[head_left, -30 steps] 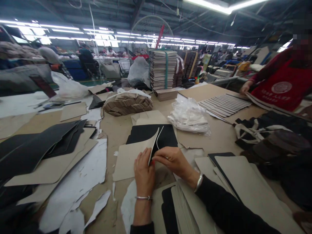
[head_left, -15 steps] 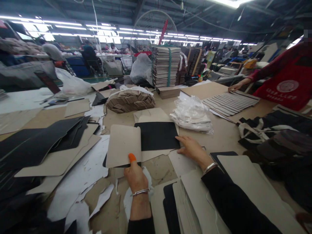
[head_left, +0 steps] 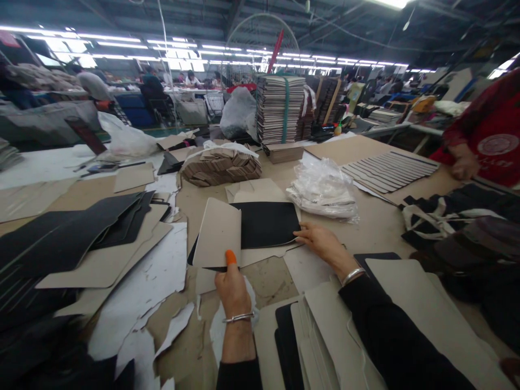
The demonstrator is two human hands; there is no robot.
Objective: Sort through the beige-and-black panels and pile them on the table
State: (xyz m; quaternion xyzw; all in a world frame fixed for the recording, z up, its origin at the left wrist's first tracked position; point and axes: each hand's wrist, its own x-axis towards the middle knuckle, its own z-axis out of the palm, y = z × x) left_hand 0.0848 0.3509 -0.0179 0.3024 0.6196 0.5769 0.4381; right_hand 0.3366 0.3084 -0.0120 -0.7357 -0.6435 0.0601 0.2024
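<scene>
A panel with a black face [head_left: 266, 223] has its left part folded over, so a beige flap [head_left: 217, 233] stands tilted on top. My left hand [head_left: 233, 290] grips the flap's lower edge, its thumb, in an orange finger cover [head_left: 231, 257], on the beige side. Most of its other fingers are hidden beneath. At the panel's lower right edge, my right hand [head_left: 323, 246] pinches the black part between thumb and fingers. Beige sheets [head_left: 258, 189] lie beneath and behind the panel.
Stacked black and beige panels [head_left: 101, 265] lie left, more beige panels [head_left: 320, 325] in front. A clear plastic bag [head_left: 325, 192], a tied bundle of brown pieces [head_left: 221, 165] and a strapped stack [head_left: 280, 111] stand behind. Another person's hand [head_left: 465, 162] is at far right.
My left hand has moved right and slightly up, tilting the beige flap further over the black part. My right fingers have closed on the edge. The other person's hand has left the row of strips.
</scene>
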